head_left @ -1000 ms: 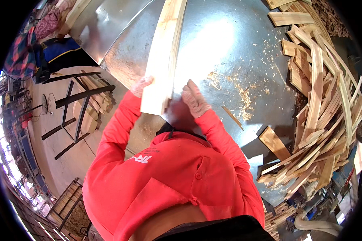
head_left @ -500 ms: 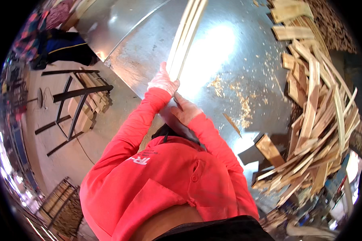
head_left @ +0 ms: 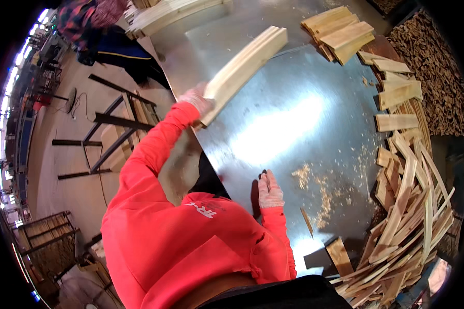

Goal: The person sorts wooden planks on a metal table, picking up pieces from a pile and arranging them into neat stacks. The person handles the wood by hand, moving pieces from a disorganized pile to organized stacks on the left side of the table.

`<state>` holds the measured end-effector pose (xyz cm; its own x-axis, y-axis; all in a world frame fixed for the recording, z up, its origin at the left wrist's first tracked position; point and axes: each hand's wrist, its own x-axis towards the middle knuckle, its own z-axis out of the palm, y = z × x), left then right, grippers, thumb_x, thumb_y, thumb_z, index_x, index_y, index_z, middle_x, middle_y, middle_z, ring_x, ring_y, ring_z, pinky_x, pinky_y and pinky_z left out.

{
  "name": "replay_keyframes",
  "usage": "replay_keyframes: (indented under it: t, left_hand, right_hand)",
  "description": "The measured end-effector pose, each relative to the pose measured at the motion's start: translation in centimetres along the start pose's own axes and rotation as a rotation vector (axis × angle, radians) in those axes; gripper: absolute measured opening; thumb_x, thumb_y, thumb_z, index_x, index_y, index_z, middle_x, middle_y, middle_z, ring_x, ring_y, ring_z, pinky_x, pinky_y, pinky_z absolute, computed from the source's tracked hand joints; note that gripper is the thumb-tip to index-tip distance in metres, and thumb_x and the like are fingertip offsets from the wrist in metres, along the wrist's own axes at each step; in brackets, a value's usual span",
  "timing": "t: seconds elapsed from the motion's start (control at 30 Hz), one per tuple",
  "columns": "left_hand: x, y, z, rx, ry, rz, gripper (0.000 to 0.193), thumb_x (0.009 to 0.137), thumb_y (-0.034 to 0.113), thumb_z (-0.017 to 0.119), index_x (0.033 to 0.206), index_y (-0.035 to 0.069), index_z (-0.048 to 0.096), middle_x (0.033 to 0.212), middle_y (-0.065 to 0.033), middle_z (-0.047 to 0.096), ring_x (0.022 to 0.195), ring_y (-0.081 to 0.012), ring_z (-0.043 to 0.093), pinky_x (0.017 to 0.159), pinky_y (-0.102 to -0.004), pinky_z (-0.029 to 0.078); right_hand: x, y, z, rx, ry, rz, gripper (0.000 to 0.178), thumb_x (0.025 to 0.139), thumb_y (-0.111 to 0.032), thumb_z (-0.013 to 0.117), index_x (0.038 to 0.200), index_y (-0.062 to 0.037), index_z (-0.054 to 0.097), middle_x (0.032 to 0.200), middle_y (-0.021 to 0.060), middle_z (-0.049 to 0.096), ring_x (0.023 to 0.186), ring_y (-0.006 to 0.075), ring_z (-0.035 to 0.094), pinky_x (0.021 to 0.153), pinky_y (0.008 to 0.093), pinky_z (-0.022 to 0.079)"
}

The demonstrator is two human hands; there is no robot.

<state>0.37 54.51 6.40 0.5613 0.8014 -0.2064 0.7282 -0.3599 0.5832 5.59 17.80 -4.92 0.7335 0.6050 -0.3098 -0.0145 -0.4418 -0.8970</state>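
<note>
My left hand (head_left: 197, 100), in a pale glove, grips the near end of a bundle of long light-coloured wooden boards (head_left: 245, 73). The boards lie side by side and slant away to the far right over the shiny metal tabletop (head_left: 216, 154). Most of my left fingers are hidden by the wood. My right hand (head_left: 270, 192), also gloved and dark at the fingertips, is over the tabletop nearer my body. Its fingers are stretched out and it holds nothing.
Wood shavings (head_left: 322, 201) and a thin sliver (head_left: 307, 221) lie on the right. Beyond them is a heap of offcut strips (head_left: 412, 221), with short boards (head_left: 340, 33) stacked farther back. More boards (head_left: 175, 13) lie at the far left, beside another person (head_left: 123, 54). A black metal frame (head_left: 111, 149) stands on the floor.
Both hands were together at the boards' near end. The left has carried the boards forward and left, tilting them rightward. The right has let go and is apart from them, fingers extended.
</note>
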Motion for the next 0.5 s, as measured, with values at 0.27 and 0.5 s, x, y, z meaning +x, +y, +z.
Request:
replay_keyframes:
  t: [0.27, 0.5]
  left_hand:
    - [29.1, -17.9, -15.3, 0.494, 0.232, 0.130, 0.056, 0.079, 0.032, 0.056, 0.133, 0.021, 0.044, 0.121, -0.0186, 0.057, 0.115, -0.0397, 0.054, 0.096, -0.0435, 0.045]
    - [42.7, -19.6, -21.0, 0.911, 0.163, -0.152, 0.034, 0.085, 0.024, 0.053, 0.114, 0.012, 0.065, 0.133, -0.0140, 0.054, 0.121, -0.0351, 0.053, 0.097, -0.0543, 0.042]
  right_hand:
    - [8.0, -10.9, 11.2, 0.074, 0.194, 0.075, 0.044, 0.093, -0.012, 0.059, 0.133, 0.0013, 0.050, 0.117, 0.0162, 0.065, 0.110, 0.0194, 0.061, 0.097, 0.0296, 0.044]
    - [9.4, -14.0, 18.2, -0.145, 0.002, 0.051, 0.042, 0.088, -0.016, 0.063, 0.128, -0.0068, 0.056, 0.107, 0.0136, 0.069, 0.101, 0.0279, 0.066, 0.090, 0.0353, 0.051]
